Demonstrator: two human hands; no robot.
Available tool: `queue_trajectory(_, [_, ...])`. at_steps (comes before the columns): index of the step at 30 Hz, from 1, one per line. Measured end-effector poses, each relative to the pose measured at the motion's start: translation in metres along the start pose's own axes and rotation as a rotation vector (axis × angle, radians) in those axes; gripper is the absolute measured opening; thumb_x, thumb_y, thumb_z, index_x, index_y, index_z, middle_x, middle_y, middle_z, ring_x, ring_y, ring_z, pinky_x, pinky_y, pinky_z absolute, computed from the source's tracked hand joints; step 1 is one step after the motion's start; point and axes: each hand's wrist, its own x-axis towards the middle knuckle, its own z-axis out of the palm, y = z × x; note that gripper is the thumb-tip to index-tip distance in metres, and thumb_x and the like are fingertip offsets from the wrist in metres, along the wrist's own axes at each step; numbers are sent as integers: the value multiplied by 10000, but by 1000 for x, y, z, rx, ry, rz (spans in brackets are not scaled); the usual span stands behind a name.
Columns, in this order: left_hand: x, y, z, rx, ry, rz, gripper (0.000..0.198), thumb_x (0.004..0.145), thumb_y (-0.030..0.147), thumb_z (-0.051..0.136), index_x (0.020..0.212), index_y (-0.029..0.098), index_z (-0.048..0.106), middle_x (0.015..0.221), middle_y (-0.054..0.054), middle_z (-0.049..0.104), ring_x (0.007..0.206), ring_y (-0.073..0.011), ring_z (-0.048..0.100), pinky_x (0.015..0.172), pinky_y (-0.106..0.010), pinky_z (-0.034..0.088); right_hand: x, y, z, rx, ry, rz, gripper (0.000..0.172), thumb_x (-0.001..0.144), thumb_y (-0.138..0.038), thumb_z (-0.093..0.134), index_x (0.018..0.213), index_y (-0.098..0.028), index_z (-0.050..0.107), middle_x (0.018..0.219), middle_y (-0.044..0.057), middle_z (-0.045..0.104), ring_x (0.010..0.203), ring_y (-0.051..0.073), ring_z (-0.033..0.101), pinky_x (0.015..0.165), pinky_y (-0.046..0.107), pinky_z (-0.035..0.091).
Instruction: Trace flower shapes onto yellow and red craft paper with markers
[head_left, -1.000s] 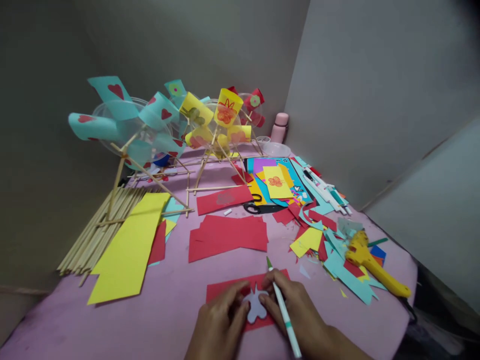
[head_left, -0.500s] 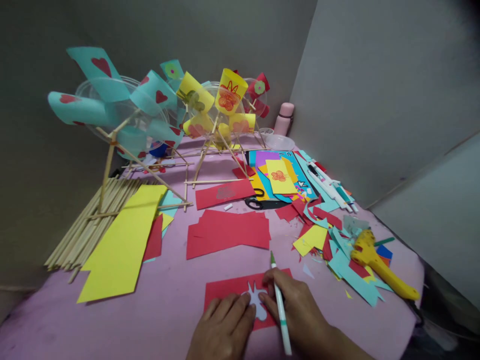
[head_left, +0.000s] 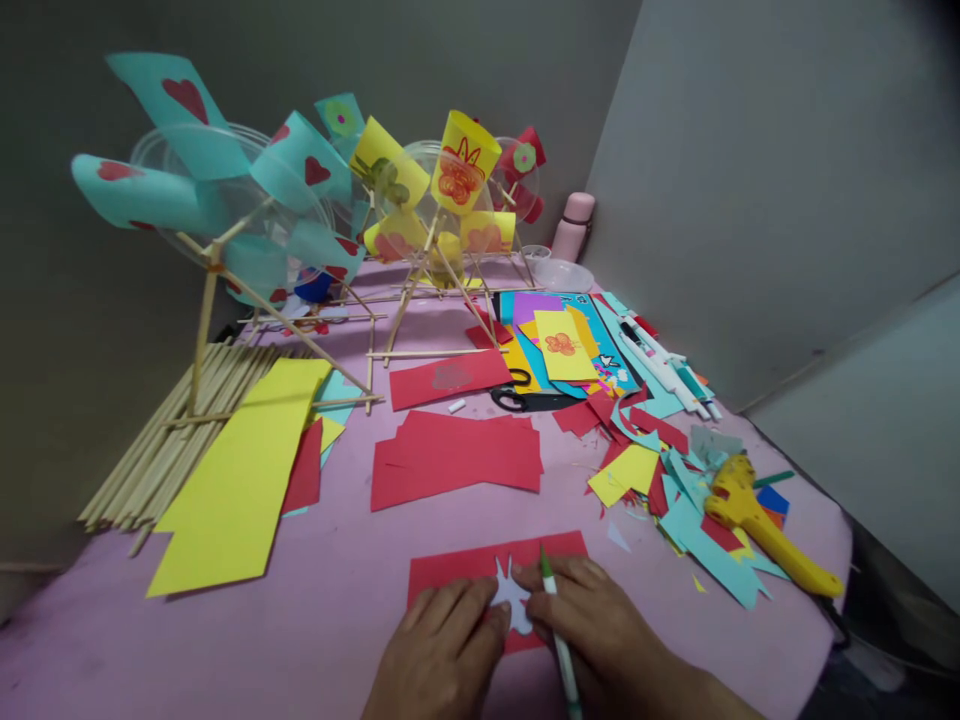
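Note:
A white butterfly-shaped paper cutout (head_left: 517,608) lies on a red paper rectangle (head_left: 442,568) near the front of the table. My left hand (head_left: 442,640) rests flat on the red paper, its fingertips touching the cutout's left side. On the other side, my right hand (head_left: 600,620) grips a white marker (head_left: 561,655) with a green tip, which points up and away from me. Its fingertips also press the cutout's right edge. Both hands cover parts of the cutout and of the paper beneath.
Red paper strips (head_left: 457,455) lie ahead of my hands. Yellow paper (head_left: 232,490) and thin sticks (head_left: 150,450) are on the left. On the right are paper scraps (head_left: 697,530), a yellow glue gun (head_left: 772,530) and markers (head_left: 660,370). Paper-bladed wheels on stick stands (head_left: 206,340) rise behind.
My right hand has shifted so its fingers lie closer to the cutout, and the marker's tip has dropped toward the red paper. The camera view has tilted slightly down.

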Motion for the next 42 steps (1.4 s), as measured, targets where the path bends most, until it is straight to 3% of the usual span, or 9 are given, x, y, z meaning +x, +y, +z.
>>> queue_trajectory(5, [2,-1,-7,-54,-35,-13,277,950,183,365,1007,193,636,980,-56,705,818,-184,654,684,-299,533,-7,2,-8,219,97,255,253,857,-87,510,1066,-225,545,994,88,709,825,198,641,719,312,531])
queue_trajectory(10, [7,3,-9,-75,-62,-74,256,954,232,380,1066,178,604,974,-59,703,810,-187,659,689,-306,547,-7,1,-5,214,68,268,173,866,-123,516,1002,-220,561,838,73,699,722,209,620,631,318,510])
queue_trajectory(18, [8,2,-6,-102,-82,-108,287,947,342,424,1107,157,575,980,-81,699,827,-206,662,681,-317,561,4,-8,7,232,51,532,105,787,-147,560,877,-200,544,780,59,657,707,213,608,625,318,485])
queue_trajectory(23, [4,4,-7,-165,-3,-125,240,933,204,421,1054,191,628,977,-65,710,827,-209,666,704,-332,561,7,-12,5,379,53,666,60,791,-158,545,828,-205,549,754,36,635,687,189,598,624,286,472])
queue_trajectory(25, [6,5,-11,-378,20,-268,234,928,191,442,1045,218,643,959,-45,715,828,-184,667,722,-294,552,8,-13,3,486,82,714,10,820,-201,541,827,-208,543,765,32,631,697,182,599,641,278,477])
queue_trajectory(30, [18,11,-19,-1331,-141,-1100,268,881,423,549,813,186,655,725,-16,688,636,-131,634,588,-215,518,9,-16,-1,815,122,777,132,890,-351,527,924,-225,512,888,47,639,815,189,615,718,288,495])
queue_trajectory(34, [21,18,-16,-1755,-82,-1317,271,814,433,646,908,182,684,801,-37,696,686,-118,639,635,-208,506,12,-19,1,1008,105,799,238,847,-416,608,922,-229,482,838,24,607,762,170,606,693,281,493])
queue_trajectory(38, [17,19,-17,-1756,-113,-1250,330,877,469,546,994,192,684,885,-75,726,799,-167,684,704,-258,540,20,-23,3,1069,192,890,342,750,-450,710,854,-221,478,741,-13,572,658,137,562,626,253,469])
queue_trajectory(42, [11,8,-25,-1106,-102,-861,281,950,334,449,1116,226,647,1068,-60,713,995,-183,662,850,-295,536,24,-20,-3,1040,254,916,352,759,-488,689,825,-217,474,683,-25,560,593,119,529,573,236,446])
